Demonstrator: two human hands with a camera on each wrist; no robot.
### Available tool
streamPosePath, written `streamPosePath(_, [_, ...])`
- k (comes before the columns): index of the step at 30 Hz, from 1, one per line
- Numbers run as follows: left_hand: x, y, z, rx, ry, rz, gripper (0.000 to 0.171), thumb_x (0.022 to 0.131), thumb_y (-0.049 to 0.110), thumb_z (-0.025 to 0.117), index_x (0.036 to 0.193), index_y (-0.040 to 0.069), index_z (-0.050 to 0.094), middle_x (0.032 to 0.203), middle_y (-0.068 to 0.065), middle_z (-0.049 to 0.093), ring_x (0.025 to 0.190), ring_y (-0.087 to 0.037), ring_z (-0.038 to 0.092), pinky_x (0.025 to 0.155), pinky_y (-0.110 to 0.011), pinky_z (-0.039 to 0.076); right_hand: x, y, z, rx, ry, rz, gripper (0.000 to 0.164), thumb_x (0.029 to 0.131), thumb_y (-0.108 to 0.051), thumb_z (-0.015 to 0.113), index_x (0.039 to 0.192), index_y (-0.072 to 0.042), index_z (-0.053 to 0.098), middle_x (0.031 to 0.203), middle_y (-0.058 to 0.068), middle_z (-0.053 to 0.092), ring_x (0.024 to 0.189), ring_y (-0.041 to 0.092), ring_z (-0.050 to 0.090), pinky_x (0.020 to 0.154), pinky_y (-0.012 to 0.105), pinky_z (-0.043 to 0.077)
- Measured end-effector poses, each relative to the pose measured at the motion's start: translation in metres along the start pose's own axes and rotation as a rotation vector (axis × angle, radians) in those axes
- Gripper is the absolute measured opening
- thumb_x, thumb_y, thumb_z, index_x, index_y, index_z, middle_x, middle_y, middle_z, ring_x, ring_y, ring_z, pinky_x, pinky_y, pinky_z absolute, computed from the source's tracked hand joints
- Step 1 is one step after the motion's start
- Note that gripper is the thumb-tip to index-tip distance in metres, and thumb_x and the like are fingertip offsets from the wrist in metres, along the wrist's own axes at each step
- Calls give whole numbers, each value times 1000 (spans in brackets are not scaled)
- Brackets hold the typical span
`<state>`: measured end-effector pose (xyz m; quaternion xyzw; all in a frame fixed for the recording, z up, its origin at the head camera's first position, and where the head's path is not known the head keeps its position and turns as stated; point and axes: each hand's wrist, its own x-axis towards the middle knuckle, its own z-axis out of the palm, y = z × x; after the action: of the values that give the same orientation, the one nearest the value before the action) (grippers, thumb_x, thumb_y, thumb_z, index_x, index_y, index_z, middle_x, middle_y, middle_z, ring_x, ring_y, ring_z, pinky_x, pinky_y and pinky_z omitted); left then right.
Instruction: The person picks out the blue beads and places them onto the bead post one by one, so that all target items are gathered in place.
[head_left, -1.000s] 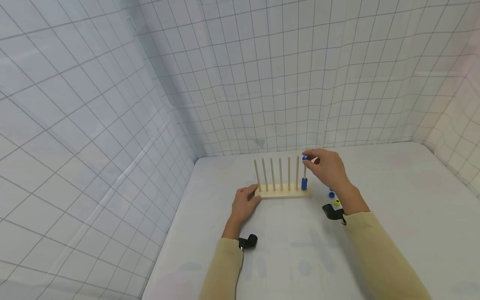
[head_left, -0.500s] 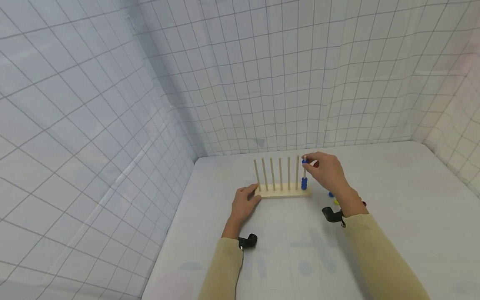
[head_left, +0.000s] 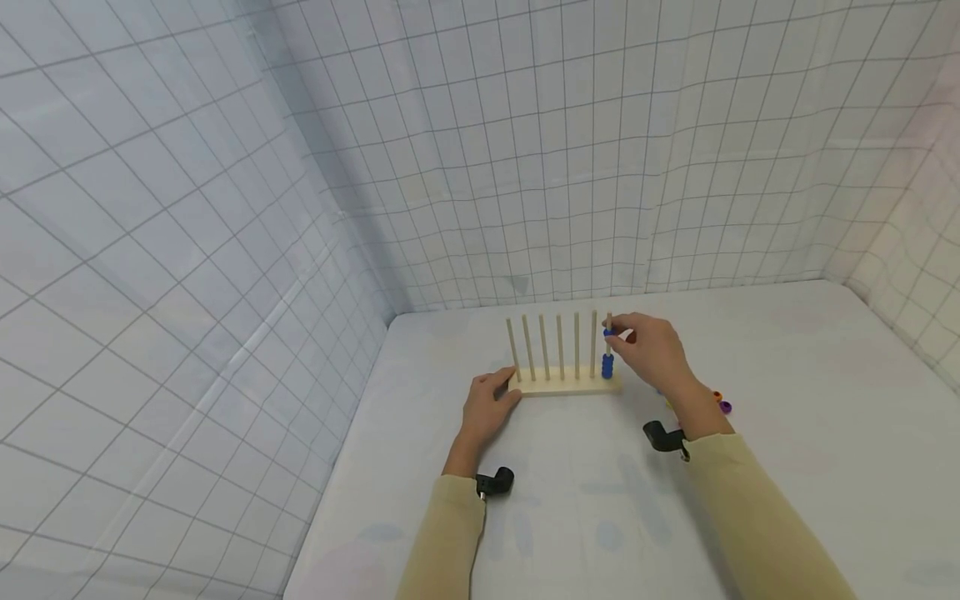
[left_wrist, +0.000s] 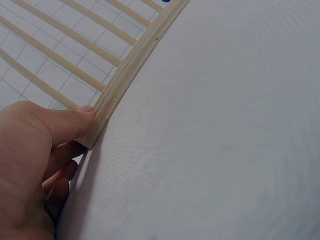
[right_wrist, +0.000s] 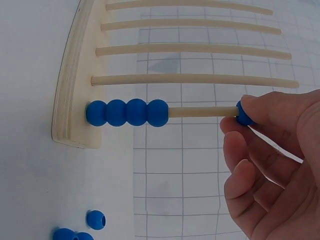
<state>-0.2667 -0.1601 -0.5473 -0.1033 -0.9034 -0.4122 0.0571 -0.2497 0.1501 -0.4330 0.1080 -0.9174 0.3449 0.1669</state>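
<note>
Pinched bead (right_wrist: pixel 243 119) sits lower on the end peg (right_wrist: pixel 202 112) than a second ago, lowered by the right hand (head_left: pixel 654 350); thumb and fingers mask part of it. Stacked beads (right_wrist: pixel 127 112): four, at the peg's base. Left hand (head_left: pixel 487 407) grips the rack (head_left: pixel 566 385) by its end. Right forearm (head_left: pixel 701 412) hides some loose beads (head_left: pixel 724 407) on the table (head_left: pixel 562 533); number unclear.

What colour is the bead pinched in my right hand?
The bead is plain blue; it shows best in the right wrist view.
</note>
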Motion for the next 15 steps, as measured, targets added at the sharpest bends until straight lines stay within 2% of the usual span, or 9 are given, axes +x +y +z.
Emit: streamPosePath(15, [1,-2,1,9,9,1,50,96,33,69,144,21,59,141,-4,57,131,-27,44,105,-55,37,-1,4,5,0,-57,56,28,96,-22,70,120,-7,72,111,10,71,90,26,62,68,39,50])
